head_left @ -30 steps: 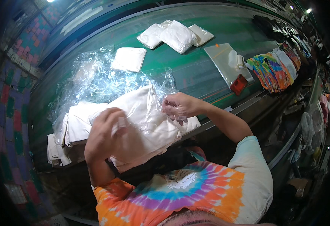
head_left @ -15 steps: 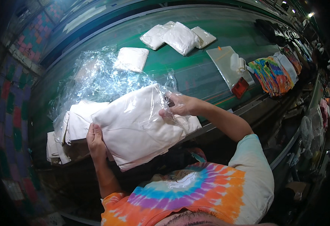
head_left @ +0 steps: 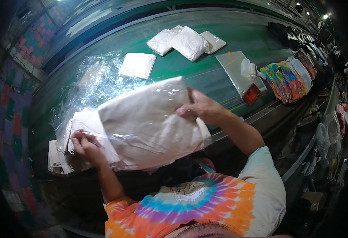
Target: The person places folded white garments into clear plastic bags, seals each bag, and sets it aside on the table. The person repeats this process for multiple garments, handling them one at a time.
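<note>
A folded white garment (head_left: 142, 123) lies within a clear plastic bag (head_left: 120, 152), tilted and held up over the near edge of the green work surface. My right hand (head_left: 201, 106) grips its right side, thumb on top and the other fingers mostly hidden behind. Out past the garment's left edge, my left hand (head_left: 87, 148) pinches the bag's film between closed fingertips. Beneath and to the left, more folded white cloth (head_left: 84, 125) rests in a pile. A heap of loose clear bags (head_left: 98, 77) spreads behind it.
Several flat white packets (head_left: 187, 43) sit at the back, with a single one (head_left: 138, 65) nearer. To the right are a clear flat sheet stack (head_left: 231, 65), a white roll (head_left: 248, 68), a red-orange block (head_left: 252, 94) and tie-dyed folded garments (head_left: 283, 81).
My left hand has let go of the garment's left edge and moved left and down, drawing the bag film over it. My right hand has shifted slightly right with the garment.
</note>
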Available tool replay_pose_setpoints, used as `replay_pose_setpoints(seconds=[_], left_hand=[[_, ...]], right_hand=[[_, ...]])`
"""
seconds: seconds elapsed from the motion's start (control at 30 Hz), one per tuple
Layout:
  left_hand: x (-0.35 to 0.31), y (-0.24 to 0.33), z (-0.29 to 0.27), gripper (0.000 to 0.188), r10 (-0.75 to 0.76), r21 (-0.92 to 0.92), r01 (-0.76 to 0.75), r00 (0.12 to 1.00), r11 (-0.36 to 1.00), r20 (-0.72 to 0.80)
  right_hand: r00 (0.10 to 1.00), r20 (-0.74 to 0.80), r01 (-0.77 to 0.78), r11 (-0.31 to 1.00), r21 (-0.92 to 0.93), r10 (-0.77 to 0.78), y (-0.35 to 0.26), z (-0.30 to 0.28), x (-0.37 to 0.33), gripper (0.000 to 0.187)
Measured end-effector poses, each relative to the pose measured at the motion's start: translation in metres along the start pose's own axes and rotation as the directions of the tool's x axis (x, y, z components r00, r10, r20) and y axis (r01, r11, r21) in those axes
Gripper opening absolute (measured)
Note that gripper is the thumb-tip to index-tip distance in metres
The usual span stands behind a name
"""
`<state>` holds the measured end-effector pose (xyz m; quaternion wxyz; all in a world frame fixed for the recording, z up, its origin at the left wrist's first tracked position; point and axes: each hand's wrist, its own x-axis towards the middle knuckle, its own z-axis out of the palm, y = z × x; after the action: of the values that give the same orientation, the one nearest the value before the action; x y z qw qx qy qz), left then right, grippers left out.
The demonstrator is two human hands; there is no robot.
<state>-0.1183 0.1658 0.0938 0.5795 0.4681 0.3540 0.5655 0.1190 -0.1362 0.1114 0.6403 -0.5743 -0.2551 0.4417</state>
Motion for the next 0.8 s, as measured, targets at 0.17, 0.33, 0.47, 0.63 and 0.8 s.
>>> replay_pose_setpoints(seconds=[0.17,0.33,0.47,0.63,0.8], left_hand=[[0.084,-0.001,-0.042,0.017,0.036,-0.104,-0.049,0.991,0.993,-0.126],[0.147,-0.013,-0.062,0.034,-0.054,-0.257,0.061,0.998,0.964,0.032],[0.165,-0.007,-0.042,0.045,-0.218,-0.317,0.262,0.961,0.912,0.169],[0.205,-0.013,-0.018,0.039,0.076,-0.512,0.06,0.967,0.857,0.242],[0.238,-0.048,-0.002,0.045,0.175,-0.13,-0.175,0.985,0.976,-0.011]], right_hand=[[0.909,-0.408,0.06,0.995,-0.08,-0.088,-0.021,-0.047,-0.006,0.07],[0.792,-0.575,0.236,0.972,-0.024,-0.207,-0.021,-0.087,-0.033,0.058],[0.769,-0.607,0.269,0.963,0.025,-0.2,-0.013,-0.107,-0.042,0.053],[0.777,-0.602,0.31,0.944,0.112,-0.184,-0.007,-0.109,-0.035,0.042],[0.822,-0.547,0.29,0.943,0.164,-0.158,-0.015,-0.07,-0.013,0.041]])
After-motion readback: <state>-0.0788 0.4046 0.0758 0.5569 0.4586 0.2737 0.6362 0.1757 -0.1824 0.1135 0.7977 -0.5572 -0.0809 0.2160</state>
